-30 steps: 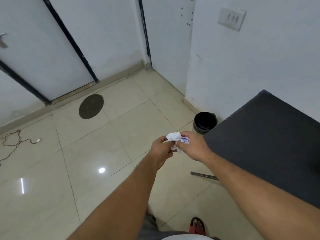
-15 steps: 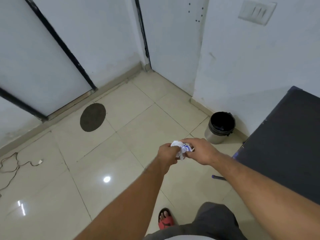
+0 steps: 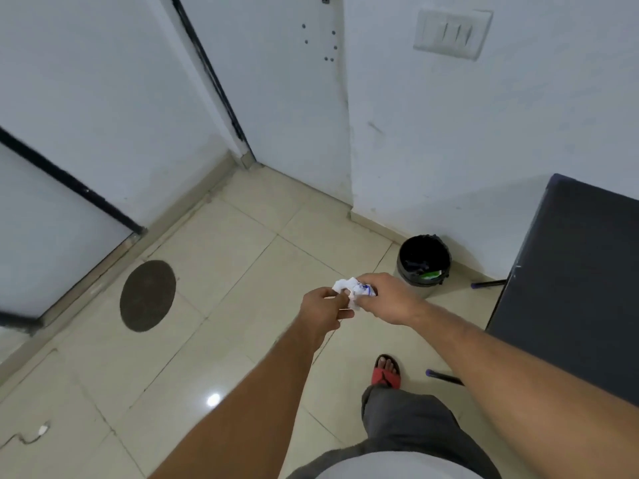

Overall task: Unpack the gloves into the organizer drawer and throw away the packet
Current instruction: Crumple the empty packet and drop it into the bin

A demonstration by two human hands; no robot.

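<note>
Head view, left hand (image 3: 320, 311) and right hand (image 3: 390, 299) both gripping crumpled packet (image 3: 351, 290), bin (image 3: 423, 266) near.

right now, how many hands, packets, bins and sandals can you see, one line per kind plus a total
hands: 2, left hand and right hand, both pinching the packet
crumpled packet: 1
bin: 1, black-lined, on the floor by the wall
red sandal: 1
total: 5

Both forearms are bare, with no sleeves, watch or rings showing. The person wears dark grey trousers (image 3: 408, 420), a red open-toed sandal (image 3: 386, 375) (black mark on its strap), and a white top (image 3: 390, 466).
</note>
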